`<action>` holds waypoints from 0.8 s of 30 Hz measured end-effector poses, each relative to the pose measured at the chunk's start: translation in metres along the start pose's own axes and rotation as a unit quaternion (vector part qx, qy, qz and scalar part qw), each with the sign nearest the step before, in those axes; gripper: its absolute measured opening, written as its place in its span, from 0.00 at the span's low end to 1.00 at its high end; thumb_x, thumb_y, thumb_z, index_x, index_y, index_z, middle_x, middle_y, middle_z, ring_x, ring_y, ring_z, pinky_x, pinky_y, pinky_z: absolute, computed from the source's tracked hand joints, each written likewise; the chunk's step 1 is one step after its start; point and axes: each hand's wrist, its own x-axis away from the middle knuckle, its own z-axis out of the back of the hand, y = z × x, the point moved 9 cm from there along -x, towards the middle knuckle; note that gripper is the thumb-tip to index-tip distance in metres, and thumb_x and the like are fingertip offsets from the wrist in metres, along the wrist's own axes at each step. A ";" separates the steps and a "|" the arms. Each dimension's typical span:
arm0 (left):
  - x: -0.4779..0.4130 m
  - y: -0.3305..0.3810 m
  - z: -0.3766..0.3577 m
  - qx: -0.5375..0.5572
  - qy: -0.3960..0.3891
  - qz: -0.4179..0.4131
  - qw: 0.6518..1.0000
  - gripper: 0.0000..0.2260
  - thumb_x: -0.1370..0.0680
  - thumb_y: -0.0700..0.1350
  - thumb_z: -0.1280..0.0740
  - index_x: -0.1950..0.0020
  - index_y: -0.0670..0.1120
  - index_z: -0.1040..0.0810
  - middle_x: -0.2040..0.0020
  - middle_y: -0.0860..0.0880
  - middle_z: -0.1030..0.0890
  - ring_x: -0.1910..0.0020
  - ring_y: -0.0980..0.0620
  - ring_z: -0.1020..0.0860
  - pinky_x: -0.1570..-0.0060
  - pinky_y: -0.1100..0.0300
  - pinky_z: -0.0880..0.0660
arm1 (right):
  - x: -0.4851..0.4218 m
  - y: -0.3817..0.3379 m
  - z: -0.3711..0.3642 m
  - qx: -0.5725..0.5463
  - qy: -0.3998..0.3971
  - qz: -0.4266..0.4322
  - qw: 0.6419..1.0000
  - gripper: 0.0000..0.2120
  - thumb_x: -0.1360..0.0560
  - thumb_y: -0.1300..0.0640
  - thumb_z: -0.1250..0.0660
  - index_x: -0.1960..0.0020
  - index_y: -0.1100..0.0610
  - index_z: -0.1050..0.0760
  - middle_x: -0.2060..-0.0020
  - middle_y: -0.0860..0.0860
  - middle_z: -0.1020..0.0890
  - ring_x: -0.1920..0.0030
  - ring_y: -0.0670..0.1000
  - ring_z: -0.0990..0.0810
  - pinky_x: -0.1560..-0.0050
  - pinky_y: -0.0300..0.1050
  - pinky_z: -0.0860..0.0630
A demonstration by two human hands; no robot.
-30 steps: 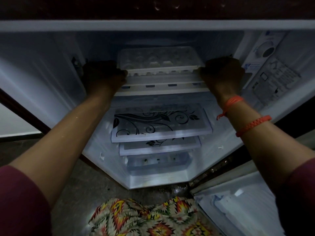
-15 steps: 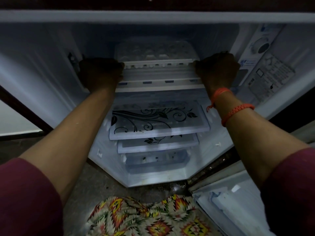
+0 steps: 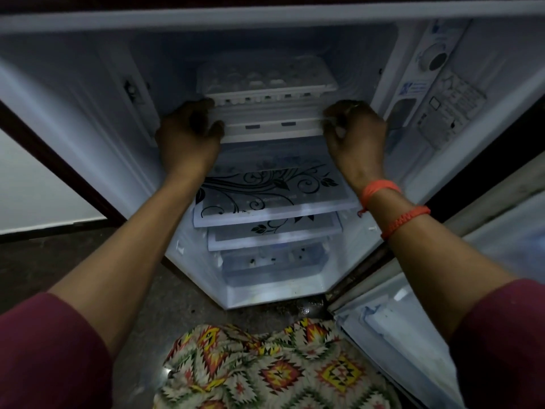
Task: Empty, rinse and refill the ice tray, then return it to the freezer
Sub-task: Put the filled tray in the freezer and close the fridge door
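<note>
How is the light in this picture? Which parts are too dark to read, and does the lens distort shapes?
Head view: dim overall; the brightest spot is the fridge bottom. Head view: the left hand and right hand, gripping the ends of the white shelf, are nearly black; the ice tray behind is murky. Head view: the wide lens splays the fridge's side walls outward.

The ice tray (image 3: 265, 75) is carried on the white shelf (image 3: 271, 131) — just beyond the fingers (image 3: 203, 107), by which its front corners are gripped.
</note>
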 end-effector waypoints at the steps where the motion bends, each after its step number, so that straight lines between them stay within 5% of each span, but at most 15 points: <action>1: 0.005 0.001 0.000 0.006 -0.009 -0.005 1.000 0.16 0.23 0.44 0.27 0.35 0.50 0.19 0.42 0.56 0.20 0.45 0.61 0.23 0.52 0.84 0.33 | 0.006 0.000 0.001 0.000 -0.001 0.008 1.000 0.10 0.23 0.59 0.33 0.44 0.59 0.17 0.42 0.57 0.18 0.44 0.54 0.19 0.43 0.34 0.30; 4: 0.023 0.005 0.000 0.021 -0.041 -0.025 0.999 0.17 0.23 0.44 0.28 0.34 0.49 0.20 0.29 0.51 0.25 0.37 0.58 0.24 0.41 0.77 0.30 | 0.030 0.003 0.005 0.006 -0.005 0.013 1.000 0.09 0.25 0.60 0.31 0.46 0.60 0.17 0.43 0.58 0.18 0.44 0.55 0.20 0.43 0.33 0.31; 7: 0.048 0.009 0.001 0.022 -0.062 -0.046 0.997 0.17 0.24 0.46 0.30 0.35 0.48 0.19 0.26 0.49 0.27 0.29 0.55 0.28 0.31 0.66 0.31 | 0.066 0.010 0.015 0.008 -0.005 0.003 1.000 0.06 0.24 0.58 0.30 0.50 0.59 0.18 0.50 0.57 0.18 0.49 0.54 0.20 0.51 0.29 0.35; 12: 0.107 0.016 0.000 -0.029 -0.087 -0.061 0.994 0.16 0.23 0.46 0.28 0.35 0.48 0.19 0.35 0.50 0.20 0.35 0.53 0.23 0.35 0.59 0.27 | 0.145 0.028 0.036 0.000 -0.024 -0.034 0.999 0.04 0.23 0.58 0.28 0.50 0.57 0.17 0.46 0.55 0.18 0.42 0.53 0.20 0.43 0.33 0.32; 15: 0.148 0.019 -0.010 -0.030 -0.117 -0.057 0.991 0.16 0.23 0.44 0.27 0.35 0.48 0.20 0.31 0.48 0.22 0.31 0.52 0.26 0.33 0.60 0.30 | 0.193 0.043 0.058 -0.008 -0.030 -0.069 0.997 0.04 0.23 0.57 0.27 0.49 0.56 0.17 0.42 0.55 0.18 0.40 0.53 0.20 0.39 0.39 0.29; 20: 0.214 0.033 -0.034 -0.027 -0.181 -0.067 0.981 0.18 0.23 0.48 0.28 0.34 0.48 0.21 0.31 0.49 0.22 0.31 0.55 0.27 0.32 0.57 0.29 | 0.267 0.074 0.113 0.007 -0.016 -0.121 0.993 0.04 0.24 0.57 0.26 0.50 0.55 0.17 0.43 0.53 0.18 0.42 0.51 0.19 0.43 0.36 0.29; 24: 0.267 0.059 -0.059 -0.038 -0.235 -0.074 0.968 0.18 0.22 0.46 0.27 0.32 0.49 0.22 0.30 0.50 0.23 0.30 0.52 0.27 0.35 0.62 0.31 | 0.319 0.102 0.164 0.042 -0.003 -0.153 0.987 0.04 0.25 0.58 0.26 0.50 0.55 0.17 0.45 0.53 0.17 0.42 0.53 0.19 0.43 0.45 0.24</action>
